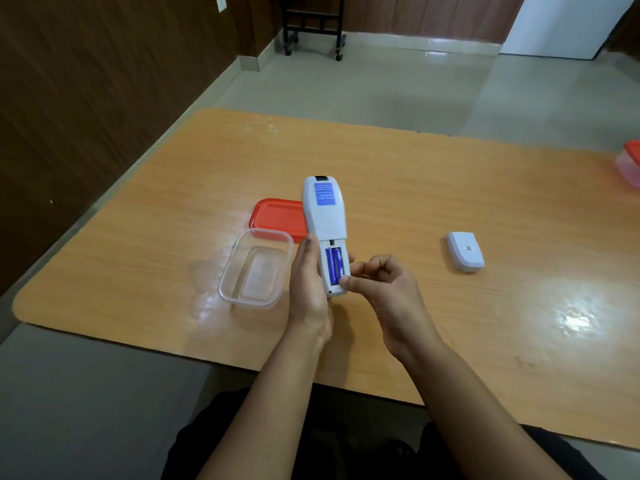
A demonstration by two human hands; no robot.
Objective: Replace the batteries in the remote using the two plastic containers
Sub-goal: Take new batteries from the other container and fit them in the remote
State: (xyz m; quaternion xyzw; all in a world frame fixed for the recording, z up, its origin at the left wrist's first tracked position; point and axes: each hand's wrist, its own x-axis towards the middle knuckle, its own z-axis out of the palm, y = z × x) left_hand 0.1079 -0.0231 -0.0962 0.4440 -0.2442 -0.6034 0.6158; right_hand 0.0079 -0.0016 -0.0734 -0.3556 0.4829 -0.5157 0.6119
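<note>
- The left hand (309,282) is wrapped around the lower end of the white remote (325,223), palm against its left edge, holding it back-side up and tilted away from the person, above the worktop (415,202).
- The right hand (384,289) has its fingers curled in, with the thumb and a fingertip pressed at the bottom right corner of the open battery bay; whether it actually pinches a battery cannot be told.
- Two blue batteries (334,266) lie side by side inside the uncovered bay at the remote's near end.
- A blue label sits on the far part of the remote's back.
- Just left of the left hand stands a clear plastic container (255,268), open, with nothing visible inside.
- Its red lid (277,218) lies flat just beyond it, partly hidden behind the remote.
- The white battery cover (465,251) lies on the worktop well to the right of the hands.
- A second container with red lid (630,164) sits at the far right edge, cut off by the frame.
</note>
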